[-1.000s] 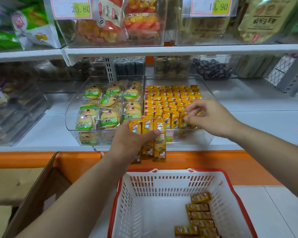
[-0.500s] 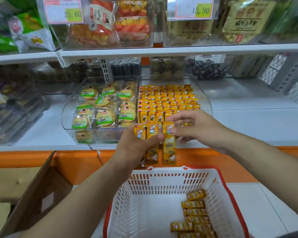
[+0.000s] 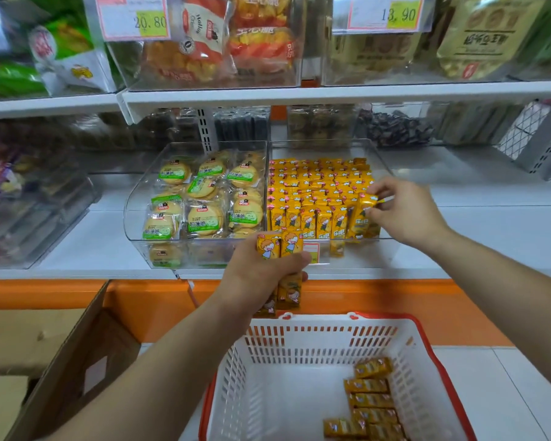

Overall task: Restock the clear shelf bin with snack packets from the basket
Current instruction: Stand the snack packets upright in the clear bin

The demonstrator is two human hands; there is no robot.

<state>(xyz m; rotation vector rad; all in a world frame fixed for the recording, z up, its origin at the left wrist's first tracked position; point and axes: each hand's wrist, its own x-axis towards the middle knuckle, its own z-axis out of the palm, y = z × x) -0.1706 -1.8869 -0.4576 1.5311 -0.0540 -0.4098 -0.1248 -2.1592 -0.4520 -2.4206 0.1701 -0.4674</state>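
The left price tag point(image 3: 131, 17), on an upper-shelf bin, reads "20.80" on its yellow patch. The right price tag point(image 3: 385, 12) reads "13.90", also on yellow. The finer print on both is blurred. A red and white bag point(image 3: 204, 30) carries slanted lettering beginning "Holl" and a round badge with "0". The yellow snack packets point(image 3: 323, 224) in the clear shelf bin point(image 3: 369, 253) show "乐吧" low on their fronts. The biscuit packets point(image 3: 204, 222) and the beige bag point(image 3: 484, 36) bear Chinese characters too unclear to read. The small tag point(image 3: 310, 251) on the bin's front is illegible.
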